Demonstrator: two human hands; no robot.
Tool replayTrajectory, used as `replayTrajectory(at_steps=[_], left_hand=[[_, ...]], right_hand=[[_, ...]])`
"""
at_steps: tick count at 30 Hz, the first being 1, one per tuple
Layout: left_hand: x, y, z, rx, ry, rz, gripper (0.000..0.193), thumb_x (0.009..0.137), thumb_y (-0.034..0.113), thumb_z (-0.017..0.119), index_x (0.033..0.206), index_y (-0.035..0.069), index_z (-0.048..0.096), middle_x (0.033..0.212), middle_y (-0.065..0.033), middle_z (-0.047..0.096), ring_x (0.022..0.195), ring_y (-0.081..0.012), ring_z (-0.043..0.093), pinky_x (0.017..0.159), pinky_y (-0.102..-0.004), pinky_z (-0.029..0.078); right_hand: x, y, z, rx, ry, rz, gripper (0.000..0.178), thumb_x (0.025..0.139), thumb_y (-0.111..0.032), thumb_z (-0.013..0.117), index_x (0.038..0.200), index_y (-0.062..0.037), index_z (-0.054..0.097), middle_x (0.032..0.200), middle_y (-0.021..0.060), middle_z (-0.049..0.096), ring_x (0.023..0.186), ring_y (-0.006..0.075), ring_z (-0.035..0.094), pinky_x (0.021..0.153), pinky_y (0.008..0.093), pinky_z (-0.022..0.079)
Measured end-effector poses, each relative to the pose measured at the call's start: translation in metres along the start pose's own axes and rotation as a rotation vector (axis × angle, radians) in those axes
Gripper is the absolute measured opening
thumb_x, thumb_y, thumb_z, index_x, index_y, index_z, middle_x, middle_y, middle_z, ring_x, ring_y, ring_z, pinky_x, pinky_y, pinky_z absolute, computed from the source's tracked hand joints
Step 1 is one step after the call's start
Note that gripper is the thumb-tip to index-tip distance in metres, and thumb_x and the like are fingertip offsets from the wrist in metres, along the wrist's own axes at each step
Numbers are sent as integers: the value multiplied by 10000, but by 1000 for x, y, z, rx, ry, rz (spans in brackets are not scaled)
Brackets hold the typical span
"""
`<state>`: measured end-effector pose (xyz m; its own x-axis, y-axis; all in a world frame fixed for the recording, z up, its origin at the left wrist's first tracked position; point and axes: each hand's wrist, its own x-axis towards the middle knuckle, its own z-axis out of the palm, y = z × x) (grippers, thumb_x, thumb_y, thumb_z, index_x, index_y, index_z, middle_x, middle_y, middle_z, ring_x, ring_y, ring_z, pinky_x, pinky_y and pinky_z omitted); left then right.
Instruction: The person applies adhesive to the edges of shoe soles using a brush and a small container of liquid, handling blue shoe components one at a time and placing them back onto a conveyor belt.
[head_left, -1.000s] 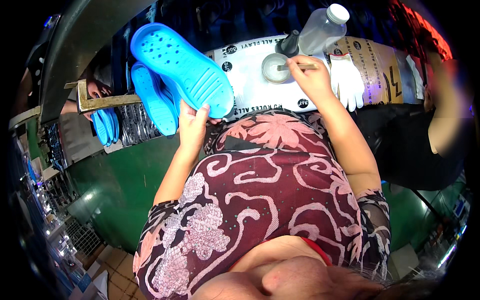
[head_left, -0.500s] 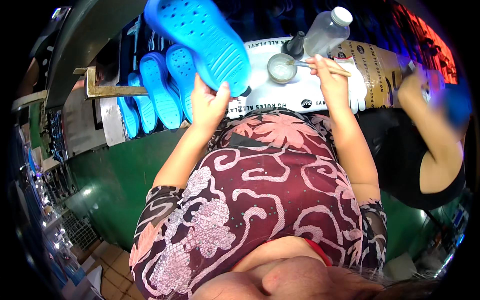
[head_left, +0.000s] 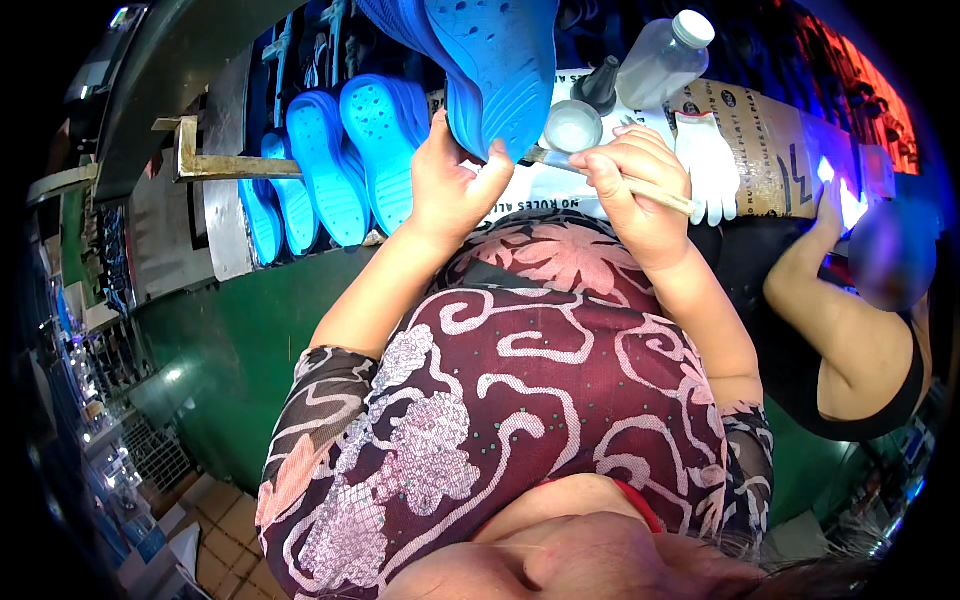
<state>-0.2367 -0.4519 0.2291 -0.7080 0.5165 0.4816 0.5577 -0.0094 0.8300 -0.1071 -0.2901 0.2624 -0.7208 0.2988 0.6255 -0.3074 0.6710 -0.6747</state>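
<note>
My left hand (head_left: 450,185) grips the heel end of a bright blue foam clog (head_left: 490,60), held up with its sole toward me. My right hand (head_left: 635,180) is closed on a thin wooden-handled brush (head_left: 640,190) whose tip points left at the clog's heel edge. Just behind the brush stands a small round metal cup (head_left: 572,125) with pale liquid on the printed cardboard sheet (head_left: 760,140) covering the bench.
A row of blue clogs (head_left: 340,165) stands on a rack at the left by a brass-coloured bar (head_left: 230,165). A clear plastic bottle (head_left: 665,55), a dark cone nozzle (head_left: 600,85) and a white glove (head_left: 710,165) lie behind. Another person's arm (head_left: 840,320) works at the right.
My left hand has lifted the clog up and to the right, toward the cup. My right hand has brought the brush from the cup down to the clog's heel.
</note>
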Motion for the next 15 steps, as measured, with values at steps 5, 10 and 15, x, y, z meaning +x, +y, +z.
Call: replayTrajectory(at_steps=[5, 10, 15], left_hand=[[-4, -4, -2, 12, -10, 95, 484, 734, 2, 644, 1180, -55, 467, 852, -108, 648, 697, -145, 631, 632, -263, 510], [-5, -4, -1, 1, 1, 153, 542, 719, -45, 631, 1225, -67, 441, 847, -98, 643, 707, -135, 631, 636, -249, 509], [-7, -8, 1, -22, 1, 172, 546, 723, -38, 634, 1227, -76, 430, 850, -108, 647, 715, -154, 640, 646, -266, 515]], right_hand=[[-2, -2, -1, -57, -33, 20, 165, 840, -163, 656, 717, -56, 683, 614, 45, 609, 587, 206, 551, 701, 340, 426], [-2, -2, -4, -11, 17, 30, 135, 813, -148, 679, 710, -61, 683, 603, 45, 600, 574, 211, 546, 648, 321, 422], [4, 3, 0, -111, -23, -106, 119, 794, -142, 694, 708, -62, 673, 613, 46, 595, 581, 226, 542, 689, 335, 424]])
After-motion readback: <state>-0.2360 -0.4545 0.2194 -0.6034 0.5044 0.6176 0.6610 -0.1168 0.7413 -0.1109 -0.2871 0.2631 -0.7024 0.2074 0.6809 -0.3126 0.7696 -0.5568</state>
